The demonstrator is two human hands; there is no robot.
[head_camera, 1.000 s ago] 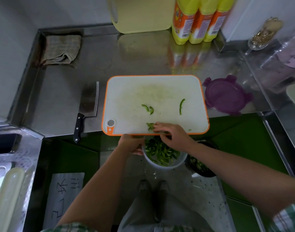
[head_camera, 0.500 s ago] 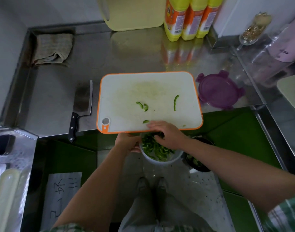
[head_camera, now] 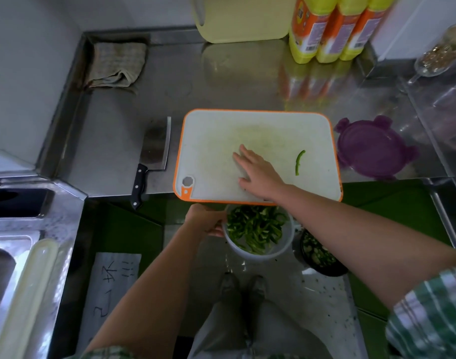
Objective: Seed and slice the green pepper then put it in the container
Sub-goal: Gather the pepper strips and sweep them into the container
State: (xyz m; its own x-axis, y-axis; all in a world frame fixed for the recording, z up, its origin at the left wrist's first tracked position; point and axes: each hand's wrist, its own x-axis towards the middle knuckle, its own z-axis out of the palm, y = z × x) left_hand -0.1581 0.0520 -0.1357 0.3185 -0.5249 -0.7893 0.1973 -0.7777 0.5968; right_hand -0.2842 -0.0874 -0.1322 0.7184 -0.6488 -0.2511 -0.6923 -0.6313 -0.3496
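A white cutting board [head_camera: 211, 141] with an orange rim lies on the steel counter. My right hand [head_camera: 258, 172] lies flat on its middle with straight fingers, covering the spot where two small pepper bits lay. One green pepper strip [head_camera: 299, 161] rests to the right of that hand. My left hand [head_camera: 206, 221] grips the rim of a clear round container [head_camera: 283, 244] held just below the board's front edge. The container is full of green pepper slices [head_camera: 255, 229].
A cleaver [head_camera: 154, 154] lies left of the board, and a purple lid [head_camera: 371, 149] lies to its right. At the back stand a folded cloth [head_camera: 115, 63], a yellow jug [head_camera: 242, 19] and three yellow bottles [head_camera: 333, 27]. A black bin [head_camera: 320, 255] with scraps sits on the floor.
My right hand left the board's front edge above the container and moved forward onto the middle of the board, over the two small pepper bits. The left hand still holds the container.
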